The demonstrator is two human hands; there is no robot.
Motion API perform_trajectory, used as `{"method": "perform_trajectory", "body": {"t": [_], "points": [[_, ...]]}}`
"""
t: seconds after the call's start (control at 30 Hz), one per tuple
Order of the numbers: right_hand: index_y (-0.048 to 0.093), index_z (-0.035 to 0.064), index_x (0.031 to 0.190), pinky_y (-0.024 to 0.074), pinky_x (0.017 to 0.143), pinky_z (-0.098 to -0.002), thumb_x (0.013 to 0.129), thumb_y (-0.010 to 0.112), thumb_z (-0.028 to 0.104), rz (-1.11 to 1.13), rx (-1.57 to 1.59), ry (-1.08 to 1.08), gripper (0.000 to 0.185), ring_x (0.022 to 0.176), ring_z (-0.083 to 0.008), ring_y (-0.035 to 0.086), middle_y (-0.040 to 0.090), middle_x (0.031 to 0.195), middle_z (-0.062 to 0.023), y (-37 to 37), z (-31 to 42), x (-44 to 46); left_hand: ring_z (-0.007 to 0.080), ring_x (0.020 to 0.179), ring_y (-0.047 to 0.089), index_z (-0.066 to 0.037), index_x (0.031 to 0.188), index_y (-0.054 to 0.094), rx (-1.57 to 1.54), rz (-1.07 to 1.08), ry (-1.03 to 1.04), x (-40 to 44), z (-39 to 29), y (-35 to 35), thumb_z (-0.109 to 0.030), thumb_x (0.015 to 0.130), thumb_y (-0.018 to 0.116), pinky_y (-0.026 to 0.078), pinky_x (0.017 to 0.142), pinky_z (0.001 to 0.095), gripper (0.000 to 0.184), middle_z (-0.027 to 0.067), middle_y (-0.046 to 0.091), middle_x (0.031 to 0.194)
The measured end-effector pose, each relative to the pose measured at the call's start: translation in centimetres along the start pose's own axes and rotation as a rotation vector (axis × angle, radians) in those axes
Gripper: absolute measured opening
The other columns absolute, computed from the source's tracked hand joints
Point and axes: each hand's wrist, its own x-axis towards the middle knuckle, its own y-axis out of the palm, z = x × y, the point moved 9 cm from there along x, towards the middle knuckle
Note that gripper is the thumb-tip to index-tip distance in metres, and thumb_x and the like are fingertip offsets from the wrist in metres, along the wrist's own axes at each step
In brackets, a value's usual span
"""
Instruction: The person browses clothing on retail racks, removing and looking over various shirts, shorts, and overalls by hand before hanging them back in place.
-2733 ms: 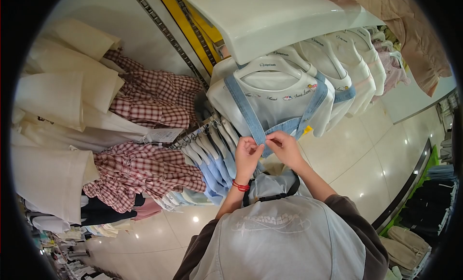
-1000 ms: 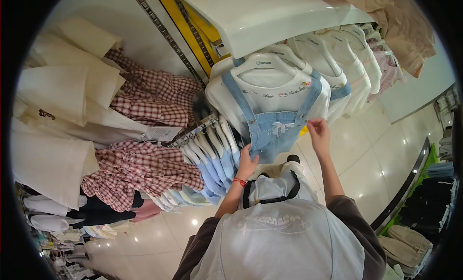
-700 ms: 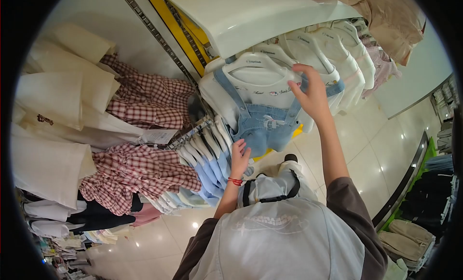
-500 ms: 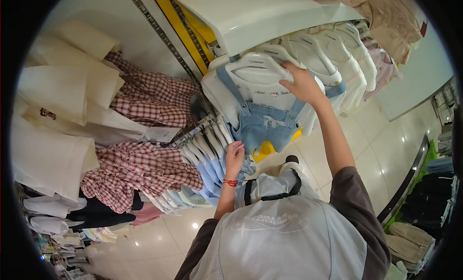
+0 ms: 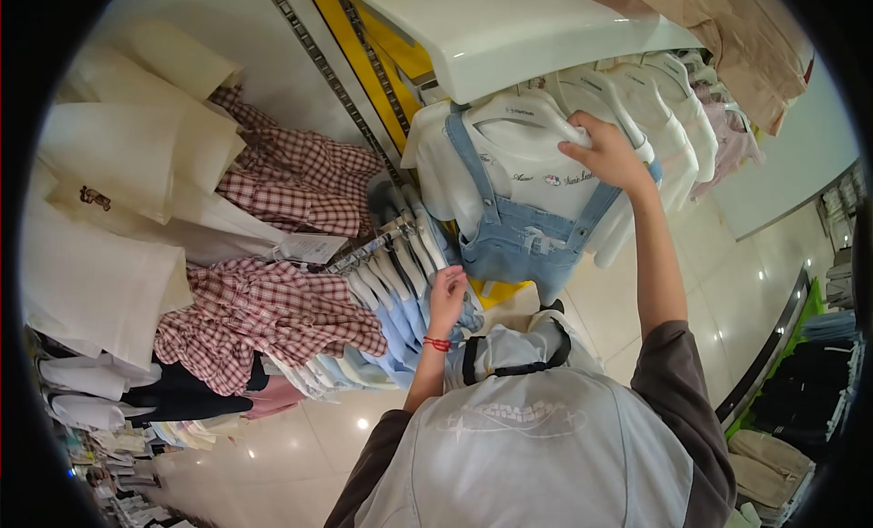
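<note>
My right hand (image 5: 611,153) grips one shoulder of a white clothes hanger (image 5: 520,110), thumb in front and fingers behind. From it hangs a white shirt (image 5: 509,157) with small lettering and a flower-like motif across the chest. Over the shirt is a light-blue denim pinafore (image 5: 523,241) with shoulder straps. Lower down, my left hand (image 5: 446,298) has loosely bent fingers, with nothing visible in them. It is beside a row of white hangers (image 5: 393,271) carrying light-blue garments (image 5: 393,326); whether it touches them I cannot tell.
More white tops (image 5: 650,105) hang to the right under a glossy white shelf (image 5: 518,28). Red checked clothes (image 5: 273,305) and cream tops (image 5: 109,264) hang at the left. A metal slotted upright (image 5: 327,82) runs beside a yellow panel (image 5: 373,50). Folded clothes (image 5: 773,464) lie at lower right.
My right hand and the hanger with the shirt and pinafore have shifted to the right in view. The whole scene also slides slightly right. My left hand stays near the same row of hangers.
</note>
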Motion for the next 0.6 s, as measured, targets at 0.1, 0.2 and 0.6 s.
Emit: {"method": "perform_trajectory", "body": {"t": [0.1,0.2,0.6], "points": [[0.052,0.0009,0.096,0.0405,0.065,-0.0296,0.077,0.063,0.019,0.007,0.0,-0.077,0.028,0.07,-0.0205,0.051,0.056,0.079,-0.0125,-1.2,0.0,0.4,0.0201,0.106,0.051,-0.001,0.115,0.041,-0.061,-0.022,-0.007,0.6,0.4,0.5,-0.005,0.081,0.057,0.042,0.085,0.0281,0.037,0.0127,0.048,0.115],[0.053,0.0006,0.099,0.0419,0.069,-0.0299,0.076,0.064,0.019,0.048,-0.034,-0.115,0.031,0.076,-0.0215,0.054,0.058,0.084,-0.0128,-1.3,-2.2,1.7,0.0236,0.113,0.045,-0.001,0.118,0.037,-0.09,-0.009,0.013,2.7,0.7,1.3,-0.007,0.079,0.06,0.039,0.09,0.0322,0.046,0.015,0.043,0.12],[0.05,0.0008,0.106,0.0412,0.078,-0.0302,0.078,0.061,0.022,0.184,-0.048,-0.098,0.036,0.09,-0.0239,0.054,0.057,0.1,-0.0143,-0.2,-2.4,1.4,0.0248,0.109,0.047,-0.002,0.114,0.042,0.068,0.037,0.154,8.6,-4.9,4.4,-0.009,0.076,0.064,0.037,0.093,0.0358,0.045,0.0142,0.047,0.114]]}}
